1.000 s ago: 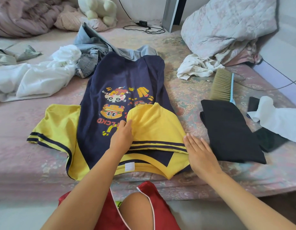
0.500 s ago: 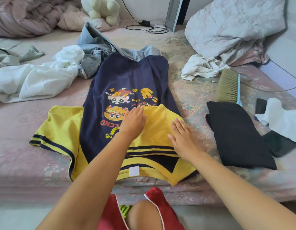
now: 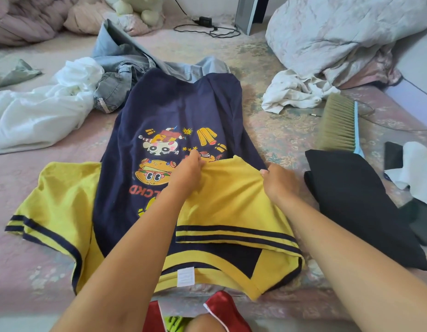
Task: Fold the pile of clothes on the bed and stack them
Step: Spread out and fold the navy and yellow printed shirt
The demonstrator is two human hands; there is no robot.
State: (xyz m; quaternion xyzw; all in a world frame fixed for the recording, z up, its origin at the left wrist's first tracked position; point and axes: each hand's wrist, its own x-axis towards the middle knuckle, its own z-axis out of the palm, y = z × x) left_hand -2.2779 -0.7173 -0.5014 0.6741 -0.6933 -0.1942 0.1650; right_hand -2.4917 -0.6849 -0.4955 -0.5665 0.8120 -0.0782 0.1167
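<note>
While the navy and yellow T-shirt (image 3: 179, 111) lies flat at frame centre on the bed (image 3: 279, 135), its right sleeve (image 3: 231, 195) is folded inward. Left hand (image 3: 187, 172) has fingers curled, pinching the sleeve's upper edge. Right hand (image 3: 278, 180) grips the shirt's right edge, fingers closed on fabric. Folded black garment (image 3: 351, 200) lies at right; unfolded white garment (image 3: 35, 111) and jeans (image 3: 116, 75) occupy upper left.

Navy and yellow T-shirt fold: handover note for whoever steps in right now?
Left hand pinches the top edge of the folded-in yellow sleeve; right hand grips the T-shirt at its right edge.
T-shirt lies print up on the bed. Folded black garment lies to its right.
Done: right sleeve folded in.
Left: left sleeve, final folds, stacking; then jeans and white clothes.
</note>
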